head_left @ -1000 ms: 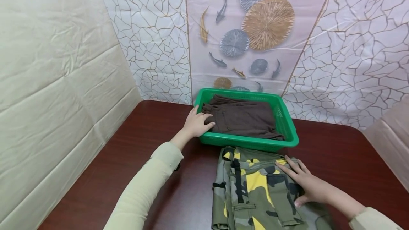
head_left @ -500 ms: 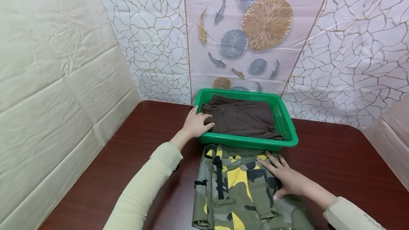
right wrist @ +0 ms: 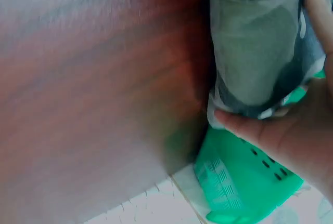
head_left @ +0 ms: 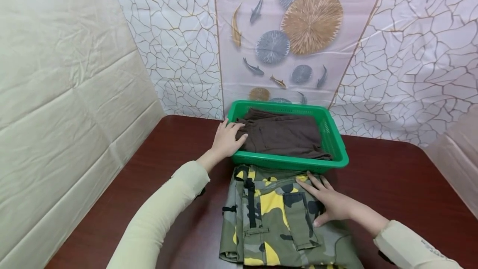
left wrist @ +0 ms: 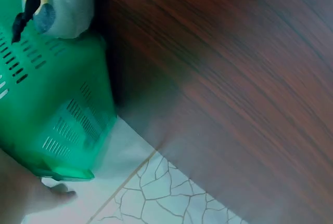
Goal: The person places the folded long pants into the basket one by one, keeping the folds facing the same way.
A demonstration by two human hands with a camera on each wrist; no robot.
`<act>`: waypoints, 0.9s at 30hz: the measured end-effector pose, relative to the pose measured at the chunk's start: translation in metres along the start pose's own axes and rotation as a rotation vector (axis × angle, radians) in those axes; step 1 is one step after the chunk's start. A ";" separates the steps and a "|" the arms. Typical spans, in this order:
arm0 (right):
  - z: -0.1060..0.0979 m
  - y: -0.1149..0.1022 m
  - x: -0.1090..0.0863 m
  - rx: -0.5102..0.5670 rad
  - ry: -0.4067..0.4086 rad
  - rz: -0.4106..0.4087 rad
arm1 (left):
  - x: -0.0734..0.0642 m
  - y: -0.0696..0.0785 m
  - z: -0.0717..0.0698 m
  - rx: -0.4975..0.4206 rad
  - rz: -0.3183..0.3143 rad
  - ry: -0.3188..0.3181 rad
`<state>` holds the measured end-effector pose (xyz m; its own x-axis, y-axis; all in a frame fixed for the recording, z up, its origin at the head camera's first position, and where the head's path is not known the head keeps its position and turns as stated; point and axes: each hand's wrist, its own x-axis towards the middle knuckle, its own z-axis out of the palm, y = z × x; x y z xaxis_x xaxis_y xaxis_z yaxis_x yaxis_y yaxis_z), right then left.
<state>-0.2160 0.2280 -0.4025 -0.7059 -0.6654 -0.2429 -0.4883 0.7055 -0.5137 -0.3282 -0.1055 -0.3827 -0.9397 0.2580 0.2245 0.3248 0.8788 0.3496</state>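
Note:
Folded camouflage cargo pants (head_left: 274,219) in green, grey, black and yellow lie on the table just in front of a green plastic basket (head_left: 287,160). My right hand (head_left: 332,202) rests on their right part with spread fingers; in the right wrist view a fingertip (right wrist: 226,119) lies at the cloth's edge. My left hand (head_left: 225,138) lies over the basket's left rim, its fingers loosely extended beside a brown folded garment (head_left: 284,134) inside. The left wrist view shows only part of that hand by the basket wall (left wrist: 57,115).
Dark reddish-brown table (head_left: 388,177) spreads around the basket and the pants. Behind it hangs a patterned cloth backdrop (head_left: 179,45) close to the basket's back side. A pale quilted panel (head_left: 74,94) borders the left side.
My right hand and the camouflage pants have slid left, so the pants now sit more squarely before the basket. My left hand stays at the basket's left rim.

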 end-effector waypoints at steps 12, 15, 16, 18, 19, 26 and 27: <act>-0.019 0.000 -0.027 0.091 0.168 0.117 | -0.038 -0.019 -0.034 -0.285 -0.196 0.209; -0.023 0.006 -0.035 0.183 0.221 0.181 | -0.056 -0.027 -0.042 -0.368 -0.240 0.184; -0.025 0.008 -0.037 0.223 0.228 0.204 | -0.061 -0.029 -0.045 -0.385 -0.248 0.169; -0.026 0.012 -0.041 0.304 0.233 0.238 | -0.072 -0.033 -0.050 -0.417 -0.268 0.124; -0.026 0.014 -0.042 0.342 0.234 0.257 | -0.077 -0.033 -0.052 -0.430 -0.279 0.099; -0.028 0.028 -0.059 0.599 0.226 0.380 | -0.100 -0.037 -0.055 -0.659 -0.437 -0.161; -0.029 0.031 -0.062 0.647 0.208 0.387 | -0.102 -0.038 -0.053 -0.717 -0.471 -0.206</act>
<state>-0.2024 0.2986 -0.3794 -0.8780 -0.2961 -0.3762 0.1635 0.5530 -0.8170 -0.2388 -0.1864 -0.3708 -0.9712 0.0602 -0.2306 -0.1768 0.4666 0.8666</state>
